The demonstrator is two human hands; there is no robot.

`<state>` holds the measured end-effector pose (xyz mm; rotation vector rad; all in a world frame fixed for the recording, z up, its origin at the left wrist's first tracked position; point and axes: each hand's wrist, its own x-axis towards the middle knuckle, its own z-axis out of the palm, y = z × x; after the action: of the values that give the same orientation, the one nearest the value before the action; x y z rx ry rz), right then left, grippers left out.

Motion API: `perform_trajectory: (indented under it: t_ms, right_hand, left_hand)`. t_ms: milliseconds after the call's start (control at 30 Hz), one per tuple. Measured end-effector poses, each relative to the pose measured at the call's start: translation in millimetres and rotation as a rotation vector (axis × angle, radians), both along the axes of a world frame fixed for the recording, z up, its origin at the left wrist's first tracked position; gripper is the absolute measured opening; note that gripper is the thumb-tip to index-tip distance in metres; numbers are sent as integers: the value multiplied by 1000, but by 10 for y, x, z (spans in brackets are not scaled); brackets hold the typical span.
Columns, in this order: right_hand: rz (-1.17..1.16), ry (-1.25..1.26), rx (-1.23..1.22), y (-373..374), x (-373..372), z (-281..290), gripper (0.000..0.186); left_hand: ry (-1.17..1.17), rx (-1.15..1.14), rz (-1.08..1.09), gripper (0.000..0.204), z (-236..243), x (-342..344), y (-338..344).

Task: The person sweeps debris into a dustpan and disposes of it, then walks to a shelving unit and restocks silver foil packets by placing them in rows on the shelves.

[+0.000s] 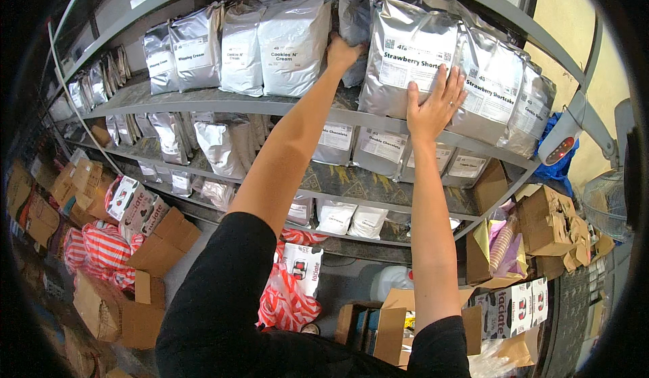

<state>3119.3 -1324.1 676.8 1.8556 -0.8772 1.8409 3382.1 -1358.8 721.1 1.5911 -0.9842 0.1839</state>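
On the upper shelf, my left hand (pixel 345 52) reaches into the narrow gap between two groups of pouches. Its fingers are curled against a silver pouch (pixel 354 21) standing further back, and the fingertips are partly hidden. To the left of the gap stands a large white-silver pouch (pixel 295 37) with a printed label. My right hand (pixel 436 104) lies open, fingers spread, flat on the front of a big silver pouch (pixel 392 84) right of the gap. A second labelled silver pouch (pixel 483 111) touches that hand's right side.
More pouches (pixel 195 50) line the grey metal shelf (pixel 270 106) and the lower shelves. Cardboard boxes (pixel 169 239) and red-and-white striped bags (pixel 101 253) crowd the floor at left. At right are an open carton (pixel 547 219) and a fan (pixel 605 202).
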Motion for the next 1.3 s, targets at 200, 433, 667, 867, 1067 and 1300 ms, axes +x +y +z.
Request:
perform_trajectory:
  t_ms: [200,433,667,867,1067,1300]
  right_hand:
    - [7,-21,-6,-21,-38,4,78]
    - [12,-20,4,27,92,-26,77]
    - [-12,-19,-22,16,53,-6,76]
    - [-53,-15,-44,-58,16,-11,76]
    - [-48,3,-94,27,112,18,73]
    - [-114,-96,-100,5,259,-61,64]
  left_hand:
    - [-125,-108,22,52,-4,-298,203]
    - [-285,-376,126,39,40,-549,913]
    - [-209,-815,-18,34,260,-502,1643]
    - [-145,-716,81,31,-317,-149,3149]
    - [635,-845,-147,31,-871,576,4498]
    - [881,-864,66,48,-1325,1095,5173]
